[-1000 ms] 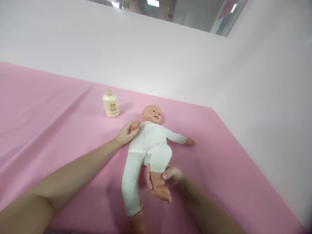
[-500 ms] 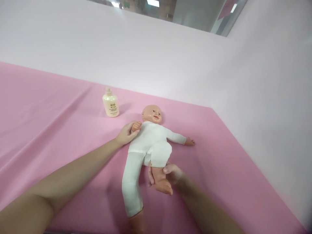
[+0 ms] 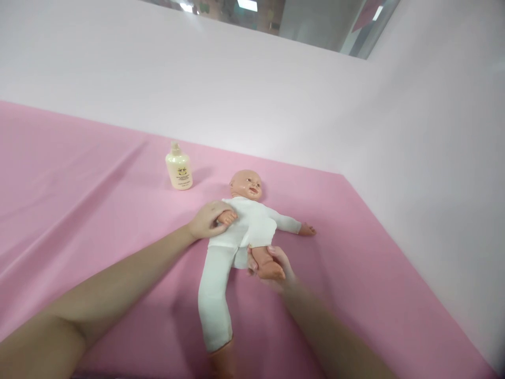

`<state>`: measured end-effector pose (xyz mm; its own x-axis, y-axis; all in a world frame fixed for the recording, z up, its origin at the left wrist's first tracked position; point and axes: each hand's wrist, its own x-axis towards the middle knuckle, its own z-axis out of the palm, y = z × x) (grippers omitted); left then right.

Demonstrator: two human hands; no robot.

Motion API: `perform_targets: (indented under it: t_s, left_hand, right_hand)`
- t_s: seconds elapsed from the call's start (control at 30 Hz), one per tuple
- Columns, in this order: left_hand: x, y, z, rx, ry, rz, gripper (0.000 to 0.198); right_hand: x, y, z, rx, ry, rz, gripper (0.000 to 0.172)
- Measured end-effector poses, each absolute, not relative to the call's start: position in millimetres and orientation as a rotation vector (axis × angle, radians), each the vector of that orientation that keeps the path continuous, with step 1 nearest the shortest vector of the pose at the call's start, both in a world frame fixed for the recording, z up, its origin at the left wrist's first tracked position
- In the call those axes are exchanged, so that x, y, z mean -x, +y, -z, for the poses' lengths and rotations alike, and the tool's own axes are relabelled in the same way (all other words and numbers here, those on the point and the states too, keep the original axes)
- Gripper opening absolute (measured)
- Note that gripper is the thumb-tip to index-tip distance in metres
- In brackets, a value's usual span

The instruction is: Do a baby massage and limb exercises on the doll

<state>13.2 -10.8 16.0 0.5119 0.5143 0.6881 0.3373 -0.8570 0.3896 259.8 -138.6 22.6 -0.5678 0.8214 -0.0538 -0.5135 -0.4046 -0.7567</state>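
Observation:
A baby doll [image 3: 248,213] in a white cloth suit lies on its back, head away from me. My left hand [image 3: 205,218] is closed around the doll's hand and forearm at the left of its chest. Lower down, my right hand [image 3: 282,266] grips the doll's other leg near the ankle, fingers behind it and thumb in front. That leg is bent, its knee raised over the belly. The doll's other leg [image 3: 215,300] stretches toward me, and its far arm [image 3: 290,223] lies out to the right.
A cream-coloured bottle [image 3: 179,168] with a printed label stands upright left of the doll's head. Pink cloth [image 3: 98,210] with a long crease covers the surface. A white wall [image 3: 197,79] rises behind and on the right, with a window [image 3: 307,23] above.
My right hand has pushed the doll's leg up toward its belly, bending it more. My left hand has brought the doll's hand slightly right and inward over the chest.

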Motion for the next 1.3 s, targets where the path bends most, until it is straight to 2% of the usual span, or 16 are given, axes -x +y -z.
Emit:
perform_targets:
  t_s: [0.2,0.57,0.83,1.3]
  left_hand:
    - [-14,-12,-15,-2.646,0.672,-1.246,0.031]
    - [-12,-12,-12,-2.448,0.802,-1.318,0.027]
    - [-12,-9,-9,-2.139,0.937,-1.383,0.02]
    - [-12,2,0,-1.808,0.949,-1.564,0.023]
  right_hand:
    - [-259,-136,-19,0.539,-0.863,-2.017,0.037]
    - [-255,-140,-22,0.496,-1.013,-2.123,0.049]
    - [-253,-145,-23,0.535,-1.135,-2.155,0.051]
    - [-253,-143,-20,0.396,-1.315,-2.476,0.051]
